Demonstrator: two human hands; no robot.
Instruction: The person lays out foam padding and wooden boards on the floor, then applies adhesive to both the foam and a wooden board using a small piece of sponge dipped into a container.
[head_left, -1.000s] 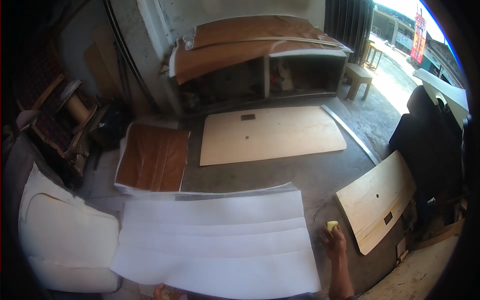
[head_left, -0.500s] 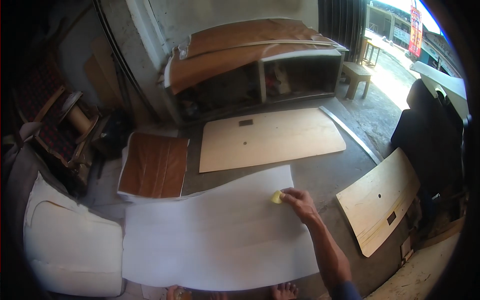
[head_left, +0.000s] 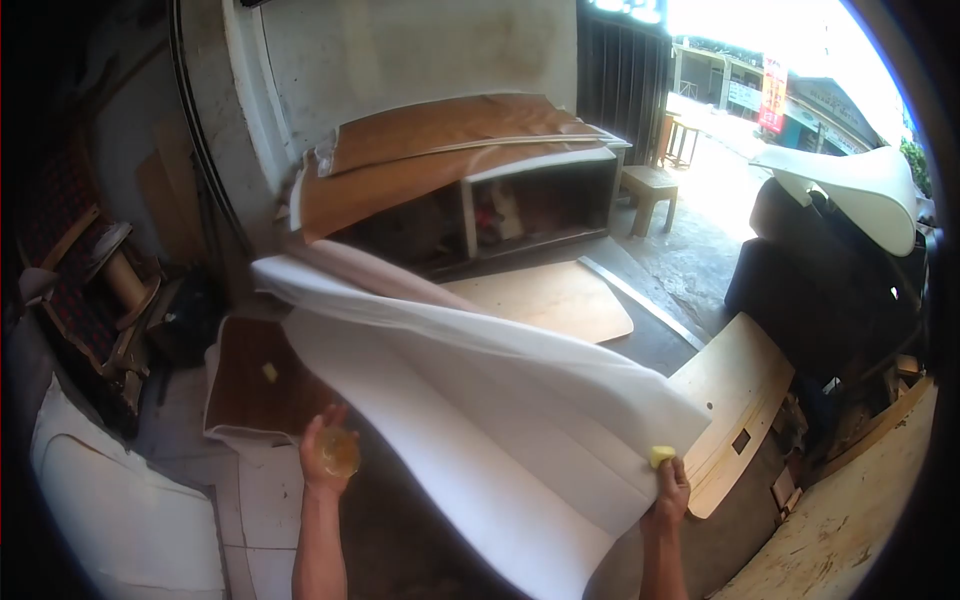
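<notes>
Whereas the white sheet (head_left: 480, 400) had lain spread over the floor (head_left: 395, 530) moments earlier, it now stood raised and bent, no longer presenting a flat work surface. Its near right edge met the right hand (head_left: 674, 490), which grasped a yellow block (head_left: 661, 456); any grip on the sheet was unclear. Left of the sheet, the left hand (head_left: 316, 458) held a translucent container (head_left: 341, 454).

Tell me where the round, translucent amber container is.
In the head view's lower left, the container is in the left hand, left of the large white flexible sheet.
</notes>
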